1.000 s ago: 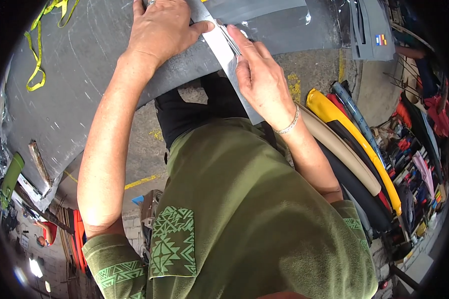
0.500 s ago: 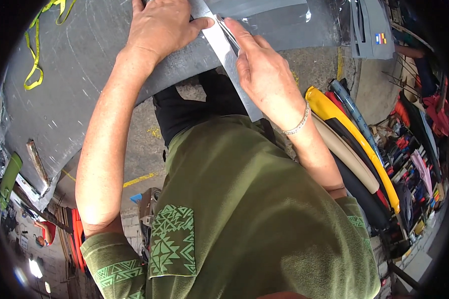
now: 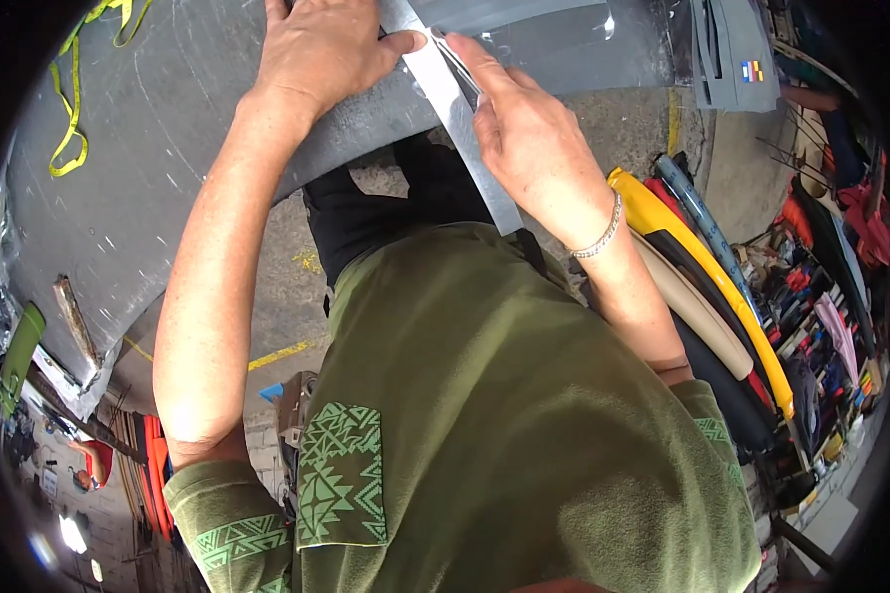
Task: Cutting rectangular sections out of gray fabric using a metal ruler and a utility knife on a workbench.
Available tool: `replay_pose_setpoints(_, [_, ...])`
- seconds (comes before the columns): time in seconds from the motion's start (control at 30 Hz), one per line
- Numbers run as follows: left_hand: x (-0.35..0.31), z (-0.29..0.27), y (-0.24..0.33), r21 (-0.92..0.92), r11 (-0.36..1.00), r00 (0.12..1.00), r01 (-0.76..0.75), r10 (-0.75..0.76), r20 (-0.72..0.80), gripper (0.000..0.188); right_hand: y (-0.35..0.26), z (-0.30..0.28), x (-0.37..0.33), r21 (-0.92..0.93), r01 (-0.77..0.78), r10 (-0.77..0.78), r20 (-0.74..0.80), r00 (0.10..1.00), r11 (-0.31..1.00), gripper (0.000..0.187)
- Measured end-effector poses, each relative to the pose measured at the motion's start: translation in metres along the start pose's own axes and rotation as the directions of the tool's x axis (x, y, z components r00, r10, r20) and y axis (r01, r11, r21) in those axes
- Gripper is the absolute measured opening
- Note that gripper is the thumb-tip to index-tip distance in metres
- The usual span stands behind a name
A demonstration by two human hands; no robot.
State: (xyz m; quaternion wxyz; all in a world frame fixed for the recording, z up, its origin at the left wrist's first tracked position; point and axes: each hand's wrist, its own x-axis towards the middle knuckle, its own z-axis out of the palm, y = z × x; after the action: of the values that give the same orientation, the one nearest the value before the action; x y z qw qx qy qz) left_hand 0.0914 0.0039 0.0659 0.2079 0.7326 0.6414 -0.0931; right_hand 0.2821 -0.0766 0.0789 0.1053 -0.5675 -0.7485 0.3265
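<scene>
Across the near edge of a scratched grey table (image 3: 168, 148) lies a long metal straightedge (image 3: 443, 94), its near end jutting past the edge toward my body. My left hand (image 3: 316, 54) rests flat beside it, thumb stretched out onto the metal; its other fingertips are partly cut off by the top of the picture. In my right hand (image 3: 534, 138) is a slim silver utility knife (image 3: 455, 59), lying along the straightedge's right side with my index finger extended over it. The knife's tip is too small to make out. Dark grey sheet material (image 3: 554, 49) shows under and right of the straightedge.
A yellow tape measure (image 3: 72, 119) trails over the table's far left. Grey cut pieces (image 3: 732, 59) hang at the far right. Rolls of material, one yellow (image 3: 722, 277) and one beige (image 3: 697, 306), stand to my right. A worn stick-like piece (image 3: 74, 316) lies at the left edge.
My right hand and wrist have shifted slightly to the right, with the knife still beside the straightedge. My left hand stays almost in place.
</scene>
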Motion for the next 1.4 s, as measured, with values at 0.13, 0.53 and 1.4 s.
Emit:
replay_pose_setpoints(0.13, [-0.003,-0.001,-0.001,0.012,1.0,1.0,0.009,-0.009,0.003,0.107,-0.006,-0.004,-0.001,0.038,-0.083,0.08,0.079,0.994,0.996,0.063])
replay_pose_setpoints(0.53, [-0.002,-0.009,0.004,0.013,1.0,1.0,0.022,-0.023,0.016,0.109,0.022,-0.005,-0.003,0.139,0.109,-0.106,-0.029,0.994,0.984,0.055])
replay_pose_setpoints(1.4, [0.002,0.005,-0.006,-0.032,0.995,0.995,0.097,-0.097,-0.01,0.115,-0.006,-0.02,0.138,0.925,0.109,-0.054,-0.096,0.994,0.363,0.042])
